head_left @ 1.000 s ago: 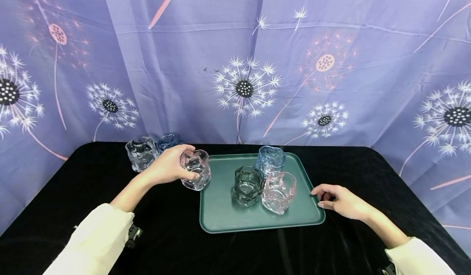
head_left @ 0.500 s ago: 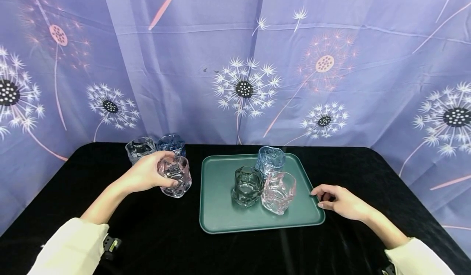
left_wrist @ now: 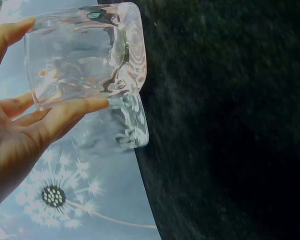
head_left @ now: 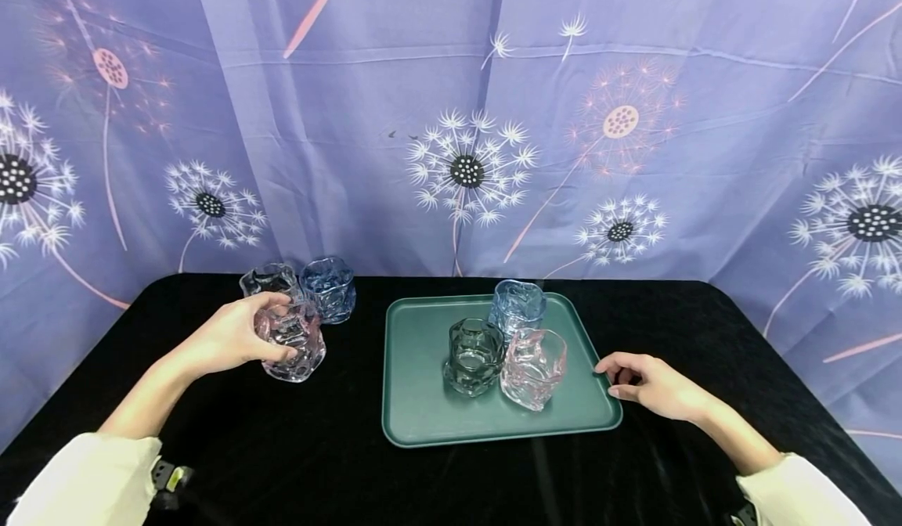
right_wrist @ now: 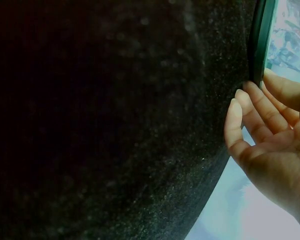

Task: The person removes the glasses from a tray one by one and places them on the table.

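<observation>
Head view: gripping pink glass [head_left: 296,342] in left hand [head_left: 229,336], with thumb on near side and fingers on far side, spread about as wide as the glass. Leaning slightly, well left of tray [head_left: 419,373]. Cannot tell if touching black table [head_left: 324,455] or just above. Left wrist view: same grip, fingertips on opposite sides of the glass wall.

Right behind held glass, partly hidden by it: clear glass [head_left: 268,278]. Just beside, to the right: blue glass [head_left: 329,291]. Both at back left of table, off the tray.

With right hand [head_left: 651,385]: pinching right rim of tray, fingers curled, narrow gap between thumb and index. Right wrist view: fingertips at tray edge, remaining fingers bent alongside; exact contact hard to tell.

On tray, grouped right of middle: dark gray glass [head_left: 475,358] on left, second pink glass [head_left: 533,369] near right, second blue glass [head_left: 519,307] behind. All upright and close together; touching or not, cannot tell.

Farther out: purple curtain [head_left: 338,158] with dandelion print, behind and along sides of table. Pale sleeves [head_left: 88,471] on both arms, black wrist gear [head_left: 165,479] at left cuff.
</observation>
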`<state>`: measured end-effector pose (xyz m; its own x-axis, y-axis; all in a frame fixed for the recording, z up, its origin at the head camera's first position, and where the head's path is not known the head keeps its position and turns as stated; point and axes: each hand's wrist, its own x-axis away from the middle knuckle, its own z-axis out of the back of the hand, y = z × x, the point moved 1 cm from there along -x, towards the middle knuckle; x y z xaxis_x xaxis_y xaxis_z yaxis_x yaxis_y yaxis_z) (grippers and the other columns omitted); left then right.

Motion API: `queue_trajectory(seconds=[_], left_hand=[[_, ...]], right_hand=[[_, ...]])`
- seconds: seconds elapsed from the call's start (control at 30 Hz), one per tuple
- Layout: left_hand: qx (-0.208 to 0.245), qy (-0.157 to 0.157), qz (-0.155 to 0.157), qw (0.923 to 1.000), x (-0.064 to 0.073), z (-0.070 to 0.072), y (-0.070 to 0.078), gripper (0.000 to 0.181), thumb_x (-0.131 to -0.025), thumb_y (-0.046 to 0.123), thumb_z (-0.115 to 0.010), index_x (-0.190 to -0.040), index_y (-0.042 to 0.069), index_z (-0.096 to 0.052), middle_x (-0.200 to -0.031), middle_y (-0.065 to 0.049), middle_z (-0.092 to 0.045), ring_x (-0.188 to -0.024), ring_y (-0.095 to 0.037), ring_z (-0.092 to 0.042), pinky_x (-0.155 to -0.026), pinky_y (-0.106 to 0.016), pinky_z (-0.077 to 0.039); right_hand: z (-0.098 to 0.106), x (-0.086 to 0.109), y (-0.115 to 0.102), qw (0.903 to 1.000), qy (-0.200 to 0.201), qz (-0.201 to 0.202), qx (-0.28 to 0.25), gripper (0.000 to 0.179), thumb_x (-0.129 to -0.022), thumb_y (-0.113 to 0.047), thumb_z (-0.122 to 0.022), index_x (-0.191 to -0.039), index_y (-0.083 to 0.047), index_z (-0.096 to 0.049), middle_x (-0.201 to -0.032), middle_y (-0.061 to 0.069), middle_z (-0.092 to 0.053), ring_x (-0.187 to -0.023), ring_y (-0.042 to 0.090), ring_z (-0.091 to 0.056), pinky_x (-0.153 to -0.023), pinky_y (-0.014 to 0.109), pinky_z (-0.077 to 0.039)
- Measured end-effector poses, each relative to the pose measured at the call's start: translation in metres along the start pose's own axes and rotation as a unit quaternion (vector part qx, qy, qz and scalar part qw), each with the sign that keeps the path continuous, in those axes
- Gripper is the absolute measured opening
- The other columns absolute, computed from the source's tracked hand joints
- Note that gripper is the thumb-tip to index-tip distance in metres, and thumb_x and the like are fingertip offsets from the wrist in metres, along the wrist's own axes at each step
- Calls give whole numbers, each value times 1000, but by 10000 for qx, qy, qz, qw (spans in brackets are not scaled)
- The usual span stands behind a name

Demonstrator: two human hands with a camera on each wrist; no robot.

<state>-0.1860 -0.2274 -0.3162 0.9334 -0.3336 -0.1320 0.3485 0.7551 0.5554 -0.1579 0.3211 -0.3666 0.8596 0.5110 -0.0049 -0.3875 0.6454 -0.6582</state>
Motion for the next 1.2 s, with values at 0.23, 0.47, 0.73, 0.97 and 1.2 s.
queue_trajectory(seconds=[0.23, 0.47, 0.73, 0.97, 1.2], left_hand=[[-167, 110, 46, 9998, 9, 8, -13, 74, -65, 30, -81, -121, -8, -50, -103, -14, -61, -86, -22, -53, -70, -30, -43], [-159, 213, 130, 9996, 16, 14, -27, 73, -65, 29, -82, -119, -8, -50, -102, -15, -61, -81, -17, -53, -65, -24, -43], [23, 240, 267, 9994, 20, 18, -37, 72, -66, 23, -81, -121, -9, -48, -104, -18, -60, -79, -11, -54, -62, -21, -45], [133, 199, 326, 9992, 20, 19, -41, 71, -67, 23, -81, -120, -10, -47, -106, -21, -58, -86, -20, -56, -62, -22, -46], [138, 193, 318, 9992, 19, 21, -44, 71, -67, 22, -81, -120, -11, -47, -106, -21, -58, -84, -16, -57, -64, -20, -45]], right_hand=[[0, 0, 0, 10000, 12, 29, -9, 21, -85, -6, -63, -105, -2, -59, -82, 1, -55, -71, 7, -50, -58, 24, -44], [-1, 0, 0, 10000, -14, 14, -23, 21, -85, -6, -63, -105, -2, -59, -83, 1, -55, -70, 7, -50, -57, 24, -44], [0, 0, 0, 9999, 54, 118, 40, 21, -84, -5, -63, -104, -3, -59, -81, 0, -55, -70, 6, -51, -57, 24, -44], [0, 0, 0, 10000, 30, 73, 42, 21, -84, -5, -63, -105, -2, -59, -82, 1, -55, -70, 6, -50, -57, 24, -44], [0, -1, -2, 9999, 63, 127, 33, 21, -84, -4, -63, -104, -1, -59, -81, 1, -55, -69, 7, -50, -56, 24, -44]])
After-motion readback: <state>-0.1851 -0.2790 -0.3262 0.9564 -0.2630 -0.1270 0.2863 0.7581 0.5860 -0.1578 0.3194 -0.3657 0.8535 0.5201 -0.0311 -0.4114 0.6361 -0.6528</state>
